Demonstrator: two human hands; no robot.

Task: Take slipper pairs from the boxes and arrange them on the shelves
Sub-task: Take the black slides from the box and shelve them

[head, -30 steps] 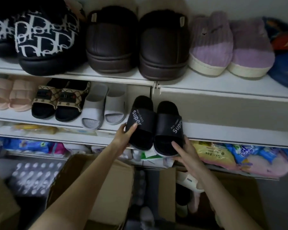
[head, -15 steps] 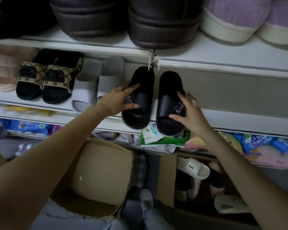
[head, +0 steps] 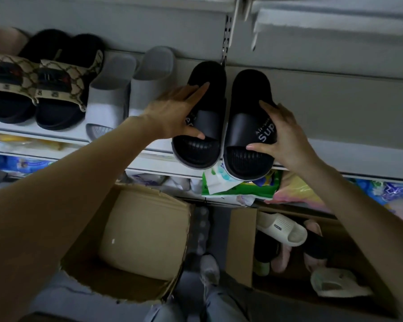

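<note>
1. Two cardboard boxes are standing on the floor nearest the viewer: the left box and the right box. The right one is holding loose slippers, a cream slipper uppermost, probably awaiting shelving.
2. The left hand is gripping the left black slipper along its outer side, thumb at the strap's front edge. The right hand is gripping the right black slipper likewise, thumb at the toe opening. Holding both outer sides is probably keeping the pair together and parallel.
3. The black pair is lying on the shelf, heels toward the back wall and toes overhanging the front edge.
4. The grey pair and the patterned pair are lying further left in the same orientation, forming one row.
5. Compared with a second ago, the black pair is sitting further back on the shelf, and both hands are lying higher, at the straps rather than the toes.
</note>
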